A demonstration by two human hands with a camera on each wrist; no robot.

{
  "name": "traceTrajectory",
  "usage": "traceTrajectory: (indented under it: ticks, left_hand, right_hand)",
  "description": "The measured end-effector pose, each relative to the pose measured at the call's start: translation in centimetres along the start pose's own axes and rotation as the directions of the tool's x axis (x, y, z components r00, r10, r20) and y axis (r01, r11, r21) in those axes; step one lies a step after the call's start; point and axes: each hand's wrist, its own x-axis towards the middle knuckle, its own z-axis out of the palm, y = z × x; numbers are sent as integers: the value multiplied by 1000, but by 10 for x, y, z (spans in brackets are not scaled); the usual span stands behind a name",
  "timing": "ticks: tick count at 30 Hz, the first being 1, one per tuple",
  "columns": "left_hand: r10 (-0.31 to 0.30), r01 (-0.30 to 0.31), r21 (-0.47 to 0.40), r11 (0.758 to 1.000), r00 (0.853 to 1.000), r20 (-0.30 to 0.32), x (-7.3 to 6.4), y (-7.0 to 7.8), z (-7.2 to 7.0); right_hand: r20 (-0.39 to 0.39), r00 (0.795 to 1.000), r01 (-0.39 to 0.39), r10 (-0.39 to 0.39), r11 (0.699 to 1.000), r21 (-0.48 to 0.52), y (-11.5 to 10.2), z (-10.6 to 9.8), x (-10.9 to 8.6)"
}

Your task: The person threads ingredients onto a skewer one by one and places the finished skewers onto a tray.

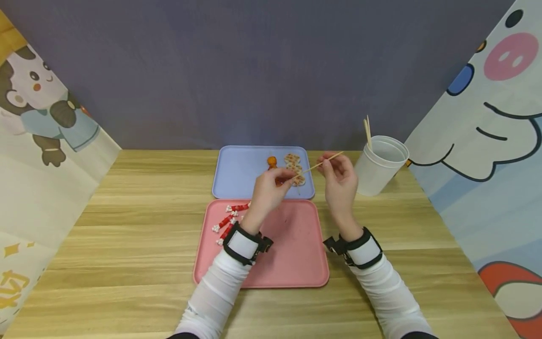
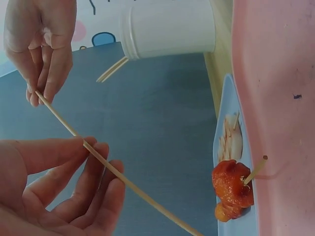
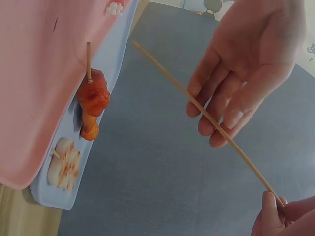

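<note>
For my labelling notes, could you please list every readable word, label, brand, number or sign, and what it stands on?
None reads clearly.
Yellow lettering on the left wall panel: slanted, cut off.
Small grey lettering on the pale wall, right wrist view: too blurred.

The wood-grained surface met a plain dark grey wall, flanked by a pale left panel with a cartoon figure and a right panel showing a pink snout
</note>
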Motion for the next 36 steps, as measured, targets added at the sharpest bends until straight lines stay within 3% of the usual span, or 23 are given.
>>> traceTrajectory:
  ticks: [11, 19, 24, 28, 33, 36]
  left_hand:
    - [-25, 25, 34, 999, 1000, 10, -1, -2, -2]
    - [-46, 46, 7, 999, 999, 15, 0, -2, -2]
    - [-24, 20, -81, 997, 999, -41, -1, 1, 0]
    - [-32, 19, -183, 983, 997, -68, -2, 3, 0]
    - [-75, 51, -353, 934, 996, -54, -1, 7, 0]
    - [-97, 73, -410, 909, 994, -39, 0, 9, 0]
  right_hand:
    - [0, 998, -66, 66, 998, 7, 3, 1, -1]
    - [44, 999, -18, 19, 999, -30, 2, -2, 2]
    - [97, 995, 20, -8, 992, -128, 2, -13, 7]
    - [119, 992, -10, 35, 980, -197, 1, -23, 7]
    - [162, 981, -52, 108, 947, -316, -2, -31, 1]
    - [206, 970, -51, 133, 931, -361, -10, -32, -5]
